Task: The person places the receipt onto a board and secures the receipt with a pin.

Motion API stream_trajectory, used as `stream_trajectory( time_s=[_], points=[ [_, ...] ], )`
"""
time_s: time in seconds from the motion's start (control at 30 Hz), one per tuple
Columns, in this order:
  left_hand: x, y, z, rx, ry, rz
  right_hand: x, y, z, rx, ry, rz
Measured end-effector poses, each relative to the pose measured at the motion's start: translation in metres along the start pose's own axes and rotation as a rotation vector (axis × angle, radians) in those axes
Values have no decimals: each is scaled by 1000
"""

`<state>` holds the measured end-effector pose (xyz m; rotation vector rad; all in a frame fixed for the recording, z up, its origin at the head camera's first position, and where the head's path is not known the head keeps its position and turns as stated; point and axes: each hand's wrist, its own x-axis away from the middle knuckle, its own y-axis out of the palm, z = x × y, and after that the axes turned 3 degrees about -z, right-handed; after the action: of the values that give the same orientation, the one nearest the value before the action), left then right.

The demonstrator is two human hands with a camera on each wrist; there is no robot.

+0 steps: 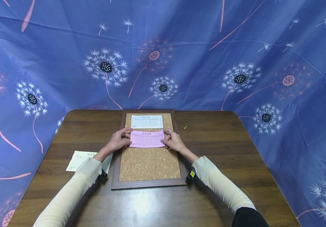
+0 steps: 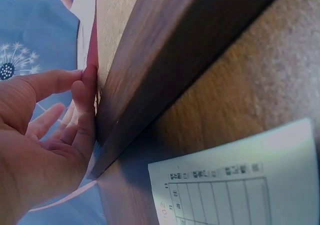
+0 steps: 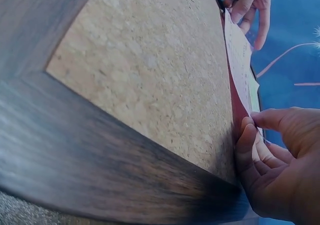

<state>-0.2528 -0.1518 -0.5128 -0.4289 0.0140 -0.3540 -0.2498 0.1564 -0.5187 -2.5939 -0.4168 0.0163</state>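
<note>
A pink printed form slip [image 1: 147, 139] spans the space between both hands over the framed cork board [image 1: 150, 165]. At its left end the left hand [image 1: 118, 140] pinches it between thumb and fingers. The right hand [image 1: 174, 141] pinches the opposite end the same way. Just above the pink slip, a pale white-blue form slip [image 1: 147, 121] lies on the upper cork. From the right wrist view, the pink slip [image 3: 239, 65] bows a little, close over the cork.
A pale yellow-green form slip [image 1: 79, 160] lies on the wooden table [image 1: 225, 151] left of the board, partly under the left forearm. Two tiny pushpin-like bits, one green [image 1: 186, 126], sit right of the board. A blue dandelion-print cloth [image 1: 197, 63] hangs behind.
</note>
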Motion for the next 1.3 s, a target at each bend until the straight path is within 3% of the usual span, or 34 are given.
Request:
stream_trajectory(
  time_s=[0.23,0.5,0.87,1.3],
  points=[
    [5,-2,1,-122,82,-55,1,-3,-1,11,0,-3],
    [5,-4,3,-261,143,-56,3,-5,-4,102,20,2],
    [4,-7,-2,-316,156,-82,3,-6,1,128,-25,-26],
    [0,-6,-5,-304,170,-87,3,-7,7,118,-26,-24]
  ],
)
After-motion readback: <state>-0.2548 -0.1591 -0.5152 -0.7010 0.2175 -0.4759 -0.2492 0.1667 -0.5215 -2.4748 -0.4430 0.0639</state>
